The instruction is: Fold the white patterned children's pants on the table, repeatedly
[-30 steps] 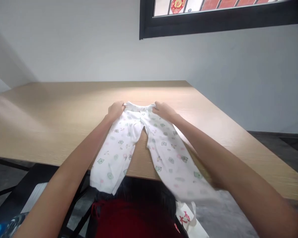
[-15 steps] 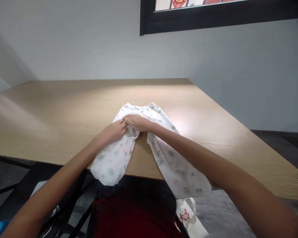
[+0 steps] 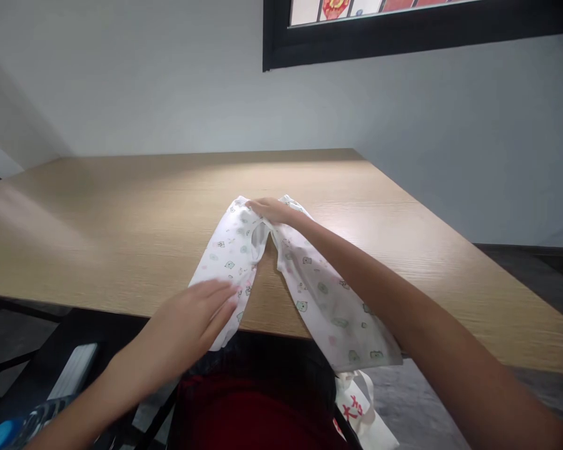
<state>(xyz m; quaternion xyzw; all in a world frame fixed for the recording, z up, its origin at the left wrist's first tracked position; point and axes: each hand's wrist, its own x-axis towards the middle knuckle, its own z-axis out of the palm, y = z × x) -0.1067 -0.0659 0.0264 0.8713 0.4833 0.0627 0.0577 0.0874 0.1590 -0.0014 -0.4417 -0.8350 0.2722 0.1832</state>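
A pair of small white pants (image 3: pixel 232 240) with green and pink animal prints lies on the wooden table, waistband away from me. Both leg ends hang over the front edge. My left hand (image 3: pixel 199 312) is over the lower part of the left pant leg, fingers stretched out and slightly blurred; whether it touches the cloth I cannot tell. Near the waistband, my right hand (image 3: pixel 269 210) rests flat on the pants with its fingers extended to the left. A gap shows in the cloth on the inner side of the left leg, near the crotch.
The wooden table (image 3: pixel 122 231) reaches back to a grey wall with a dark-framed window (image 3: pixel 380 28). Below the front edge are a white bag with red characters (image 3: pixel 356 406), a black seat, and a bottle with a blue cap (image 3: pixel 2 434).
My left hand has moved from beside the right hand down towards me along the left leg. My right hand has shifted up to the waistband. The left leg lies smoother.
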